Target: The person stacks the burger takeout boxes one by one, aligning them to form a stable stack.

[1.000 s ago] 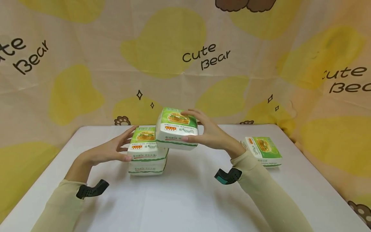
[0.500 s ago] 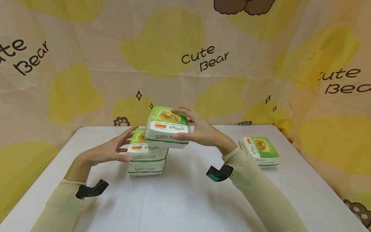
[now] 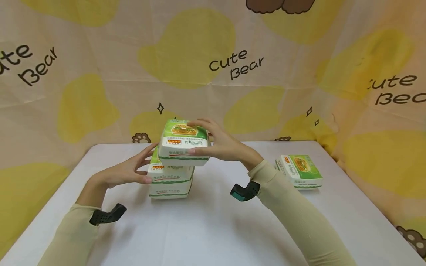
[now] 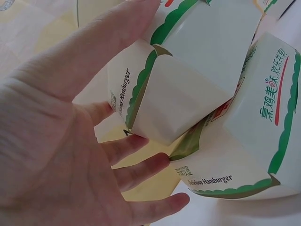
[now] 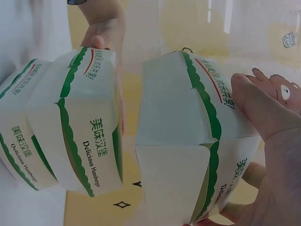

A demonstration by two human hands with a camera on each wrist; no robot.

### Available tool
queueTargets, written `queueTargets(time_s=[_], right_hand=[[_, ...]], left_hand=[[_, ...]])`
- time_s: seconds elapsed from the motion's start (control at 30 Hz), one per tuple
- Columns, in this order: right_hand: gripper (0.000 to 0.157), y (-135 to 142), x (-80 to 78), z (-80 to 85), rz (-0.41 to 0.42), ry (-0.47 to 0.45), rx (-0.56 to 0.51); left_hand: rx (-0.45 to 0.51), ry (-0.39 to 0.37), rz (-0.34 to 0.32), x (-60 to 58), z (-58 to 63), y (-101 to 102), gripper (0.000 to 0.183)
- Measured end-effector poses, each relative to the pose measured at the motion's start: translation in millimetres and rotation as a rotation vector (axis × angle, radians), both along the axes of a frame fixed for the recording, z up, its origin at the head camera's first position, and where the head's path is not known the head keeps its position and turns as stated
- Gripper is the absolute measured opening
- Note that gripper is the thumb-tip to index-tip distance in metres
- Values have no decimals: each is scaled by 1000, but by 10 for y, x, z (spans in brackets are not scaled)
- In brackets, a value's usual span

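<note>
My right hand (image 3: 221,142) grips a green-and-white hamburger box (image 3: 183,142) by its right side, thumb on the front and fingers over the top and back. That held box (image 5: 178,108) hangs tilted above a stack of two matching boxes. It overlaps the upper stacked box (image 3: 173,175) in the head view, while the right wrist view shows a gap beside the stack. Beneath is the lower stacked box (image 3: 169,191). My left hand (image 3: 123,176) rests along the stack's left side, its thumb at the front corner and fingers spread (image 4: 143,172) against the card.
One more hamburger box (image 3: 301,171) sits at the right of the white table (image 3: 213,229). Behind the table hangs a yellow-patterned cloth (image 3: 186,48). A black wrist device (image 3: 108,214) is on the left sleeve, and another device (image 3: 245,191) is on the right.
The right hand has carried its box leftward and slightly up, from right of the stack to above it. The left hand stays beside the stack, and the far right box has not moved.
</note>
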State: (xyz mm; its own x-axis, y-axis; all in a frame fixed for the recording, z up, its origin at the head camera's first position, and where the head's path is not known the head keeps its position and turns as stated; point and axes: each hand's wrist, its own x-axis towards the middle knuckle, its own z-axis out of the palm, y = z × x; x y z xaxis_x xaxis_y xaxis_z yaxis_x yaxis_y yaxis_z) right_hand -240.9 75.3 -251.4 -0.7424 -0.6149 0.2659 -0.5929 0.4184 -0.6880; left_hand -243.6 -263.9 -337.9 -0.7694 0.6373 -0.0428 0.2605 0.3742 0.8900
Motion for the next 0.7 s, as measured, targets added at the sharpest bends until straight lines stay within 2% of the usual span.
queueTargets(time_s=[0.27, 0.43, 0.7], right_hand=[[78, -137, -6, 58, -2, 36, 57], [79, -225, -7, 71, 17, 26, 64], [79, -320, 1, 107, 39, 1, 61]], left_hand=[[32, 13, -1, 0, -4, -21, 113], [50, 14, -7, 4, -12, -29, 110], [2, 38, 28, 19, -7, -25, 109]])
